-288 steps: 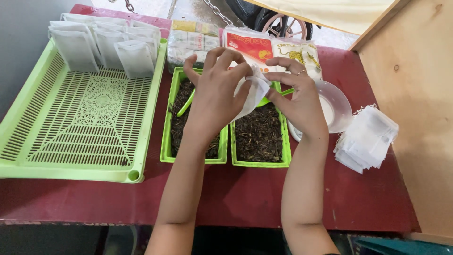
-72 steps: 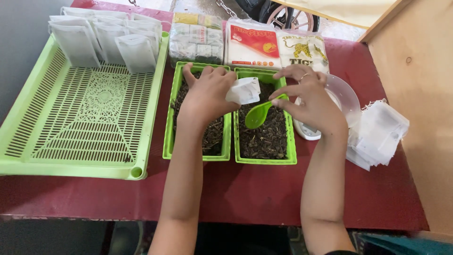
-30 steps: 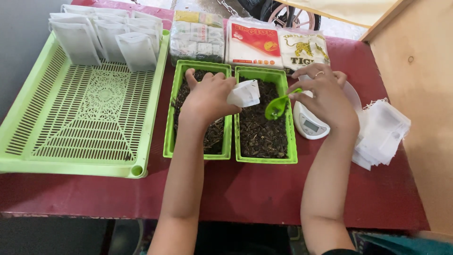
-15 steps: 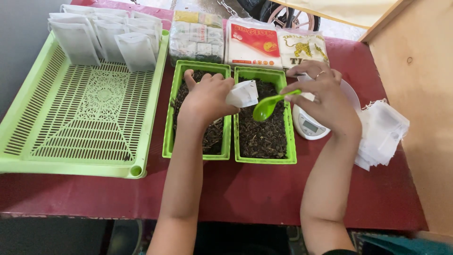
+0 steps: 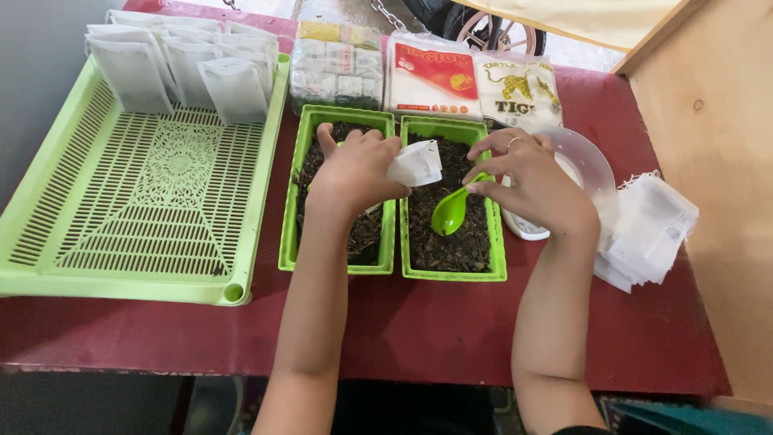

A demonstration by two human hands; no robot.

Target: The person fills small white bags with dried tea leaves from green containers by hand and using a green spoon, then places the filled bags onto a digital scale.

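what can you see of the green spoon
The green spoon looks like glossy plastic, bright lime, with a rounded bowl and short handle. The right hand pinches its handle, bowl pointing down-left, over the dark loose tea in the right-hand green tray. Whether it touches the tea is unclear.

lime-green spoon (image 5: 448,213), white paper pouch (image 5: 416,163), green trays (image 5: 445,272) of dark leaves, dark red table (image 5: 419,322)
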